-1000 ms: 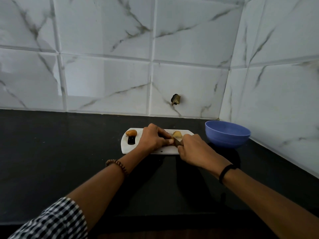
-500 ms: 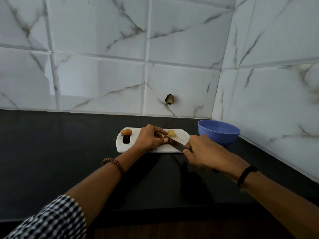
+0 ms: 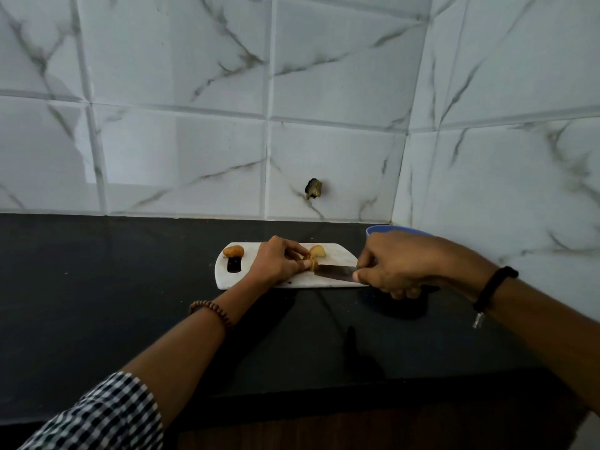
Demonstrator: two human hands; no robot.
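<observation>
A white cutting board (image 3: 337,254) lies on the black counter near the wall. My left hand (image 3: 276,261) rests on the board and pinches a small yellowish piece of food (image 3: 312,263) between thumb and fingers. My right hand (image 3: 399,264) grips a knife (image 3: 334,272) by its handle; the blade lies flat-angled across the board with its tip at the held piece. A cut yellowish piece (image 3: 317,251) sits just behind the knife tip. A small brown whole piece (image 3: 233,251) lies at the board's left end, beside the board's dark handle slot (image 3: 233,265).
A blue bowl (image 3: 378,229) stands at the right behind my right hand, mostly hidden by it, close to the tiled corner. The marble-tiled wall has a dark hole (image 3: 313,188) above the board. The black counter (image 3: 113,287) stretches left.
My right hand has drawn back to the right, pulling the knife so more blade shows; it now covers the bowl. My left hand stays on the piece. The camera view shifted left.
</observation>
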